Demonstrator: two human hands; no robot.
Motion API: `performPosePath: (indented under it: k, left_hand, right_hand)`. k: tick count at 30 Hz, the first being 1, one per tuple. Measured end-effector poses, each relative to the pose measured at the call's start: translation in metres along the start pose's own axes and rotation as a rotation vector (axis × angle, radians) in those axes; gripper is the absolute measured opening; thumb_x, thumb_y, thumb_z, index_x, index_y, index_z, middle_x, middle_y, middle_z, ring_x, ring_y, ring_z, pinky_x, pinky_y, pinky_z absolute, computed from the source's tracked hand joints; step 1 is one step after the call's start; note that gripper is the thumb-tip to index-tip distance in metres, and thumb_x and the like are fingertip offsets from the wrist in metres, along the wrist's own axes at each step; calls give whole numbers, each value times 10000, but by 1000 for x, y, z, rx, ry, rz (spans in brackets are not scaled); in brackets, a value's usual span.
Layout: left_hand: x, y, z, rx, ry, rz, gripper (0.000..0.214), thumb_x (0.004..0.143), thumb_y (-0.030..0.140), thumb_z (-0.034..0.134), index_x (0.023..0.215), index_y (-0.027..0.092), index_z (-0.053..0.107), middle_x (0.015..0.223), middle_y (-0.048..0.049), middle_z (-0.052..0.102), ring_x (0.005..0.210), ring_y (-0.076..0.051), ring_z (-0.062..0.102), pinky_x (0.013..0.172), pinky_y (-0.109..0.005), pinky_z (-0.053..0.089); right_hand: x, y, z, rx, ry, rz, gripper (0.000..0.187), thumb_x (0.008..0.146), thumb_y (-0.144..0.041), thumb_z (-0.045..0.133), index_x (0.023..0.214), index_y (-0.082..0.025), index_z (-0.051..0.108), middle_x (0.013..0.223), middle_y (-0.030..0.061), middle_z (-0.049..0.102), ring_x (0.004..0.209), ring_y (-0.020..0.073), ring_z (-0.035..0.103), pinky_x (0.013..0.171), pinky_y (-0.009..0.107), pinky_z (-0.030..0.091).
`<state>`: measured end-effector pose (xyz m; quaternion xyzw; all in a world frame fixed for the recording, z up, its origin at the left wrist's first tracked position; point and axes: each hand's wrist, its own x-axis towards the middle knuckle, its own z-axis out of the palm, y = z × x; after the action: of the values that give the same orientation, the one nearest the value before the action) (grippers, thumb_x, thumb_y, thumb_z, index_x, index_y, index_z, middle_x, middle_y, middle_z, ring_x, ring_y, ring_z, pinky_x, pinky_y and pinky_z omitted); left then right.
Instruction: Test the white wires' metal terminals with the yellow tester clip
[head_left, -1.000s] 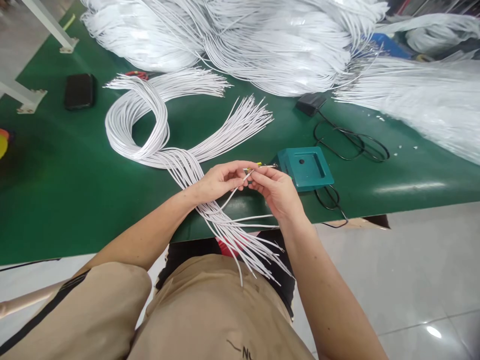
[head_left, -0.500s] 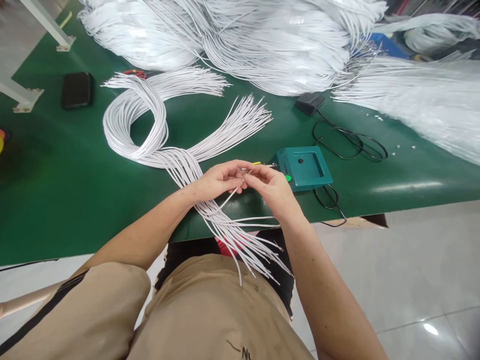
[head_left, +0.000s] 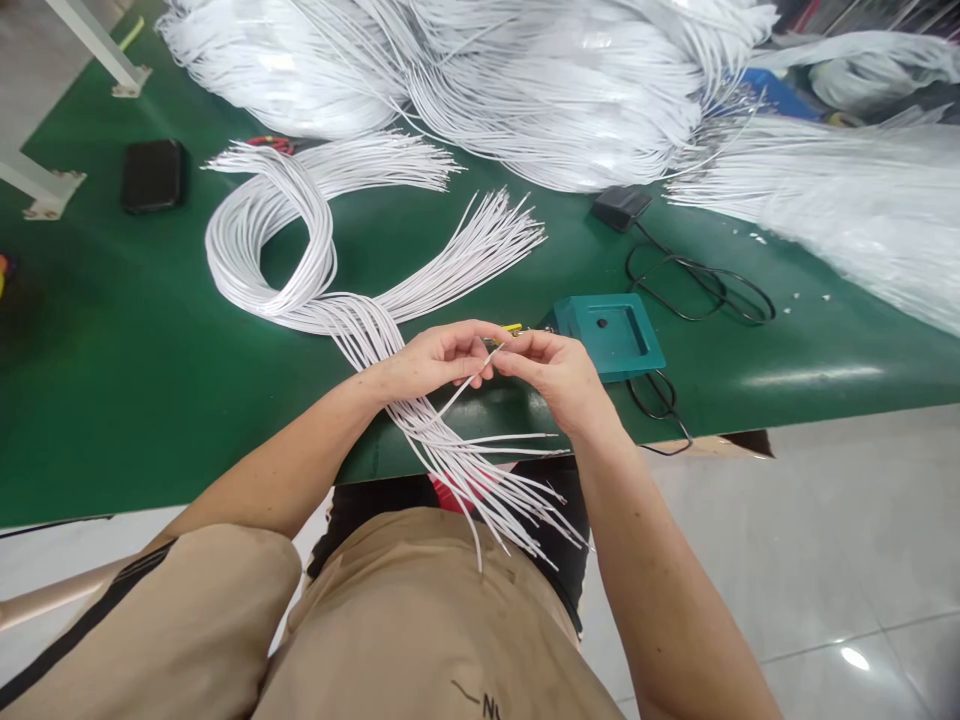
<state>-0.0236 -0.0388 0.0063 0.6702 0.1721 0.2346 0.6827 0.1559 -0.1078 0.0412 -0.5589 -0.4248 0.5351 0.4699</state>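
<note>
A single thin white cable (head_left: 459,391) rises from the bundle to my fingertips. My left hand (head_left: 442,355) is closed on it a little below its tip, thumb against fingers. My right hand (head_left: 551,370) pinches at the tip, thumb and index finger together; the fine detail there is too small to tell. Under my left wrist runs the bundle of white cables (head_left: 367,330), its loose ends hanging over the table edge toward my lap. Just behind my right fingers stands a teal box-shaped device (head_left: 611,335), with a yellow and metal part (head_left: 517,329) at its left.
Large heaps of white cables (head_left: 525,90) fill the back of the green table (head_left: 112,400). A black adapter (head_left: 621,208) with a coiled cord lies behind the device. At the far left are a black case (head_left: 153,175) and white metal legs (head_left: 105,50).
My right hand has shifted slightly to the right, and more of the cable's tip shows between my fingers. My left hand keeps its place on the cable.
</note>
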Motion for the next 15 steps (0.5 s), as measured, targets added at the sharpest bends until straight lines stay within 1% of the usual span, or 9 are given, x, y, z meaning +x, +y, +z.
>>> performPosePath:
  k: [2, 4, 6, 8, 10, 11, 12, 13, 15]
  left_hand:
    - [0, -1, -1, 21, 17, 7, 373, 886, 223, 566, 1258, 199, 556, 773, -14, 614, 702, -99, 599, 643, -218, 466]
    - [0, -2, -1, 44, 39, 8, 375, 877, 216, 574, 1251, 200, 563, 779, -14, 613, 716, -105, 605, 667, -225, 478]
    - [0, -2, 0, 82, 62, 7, 369, 871, 211, 574, 1240, 202, 574, 776, -12, 608, 727, -110, 601, 694, -237, 487]
    - [0, -1, 3, 172, 101, 24, 349, 867, 192, 563, 1214, 202, 599, 804, -17, 611, 740, -112, 588, 715, -244, 486]
    - [1, -1, 6, 295, 154, 68, 319, 858, 160, 547, 1161, 200, 637, 877, -34, 621, 769, -114, 579, 732, -244, 478]
    - [1, -1, 6, 344, 175, 87, 311, 853, 147, 540, 1139, 199, 651, 910, -40, 623, 779, -115, 577, 737, -244, 476]
    - [1, -2, 7, 368, 189, 96, 313, 850, 140, 535, 1133, 199, 655, 923, -41, 623, 779, -115, 578, 739, -244, 476]
    - [1, -2, 7, 366, 192, 93, 322, 851, 141, 532, 1145, 199, 649, 912, -37, 621, 768, -114, 581, 738, -245, 476]
    - [2, -3, 6, 316, 186, 59, 350, 862, 160, 530, 1198, 203, 617, 849, -20, 610, 729, -108, 587, 727, -246, 476]
  right_hand:
    - [-1, 0, 1, -54, 36, -18, 163, 661, -302, 773, 714, -163, 707, 708, 18, 690, 680, 136, 603, 717, 290, 481]
    - [-1, 0, 3, -82, 33, -20, 156, 696, -313, 732, 734, -165, 703, 726, 19, 683, 695, 133, 591, 723, 286, 479]
    - [0, 1, 5, -44, 33, 13, 131, 694, -293, 711, 727, -169, 683, 705, 5, 654, 666, 121, 565, 703, 277, 480]
    - [2, 3, 8, 98, 17, 109, 85, 668, -244, 683, 670, -176, 633, 610, -25, 567, 573, 100, 490, 630, 269, 476]
    - [5, 6, 11, 296, -59, 263, 94, 650, -220, 624, 595, -187, 555, 518, -53, 431, 480, 82, 364, 538, 265, 454]
    - [6, 7, 12, 371, -102, 337, 106, 648, -222, 597, 575, -193, 525, 497, -60, 382, 456, 78, 310, 503, 264, 440]
    - [7, 8, 13, 407, -121, 384, 112, 654, -237, 582, 575, -197, 514, 493, -60, 367, 445, 78, 281, 480, 264, 430]
    - [7, 9, 13, 403, -104, 391, 116, 674, -266, 580, 598, -196, 527, 504, -53, 389, 443, 80, 284, 472, 266, 428]
    - [7, 10, 14, 299, 4, 294, 161, 734, -354, 597, 717, -194, 591, 582, -28, 496, 478, 94, 374, 507, 272, 452]
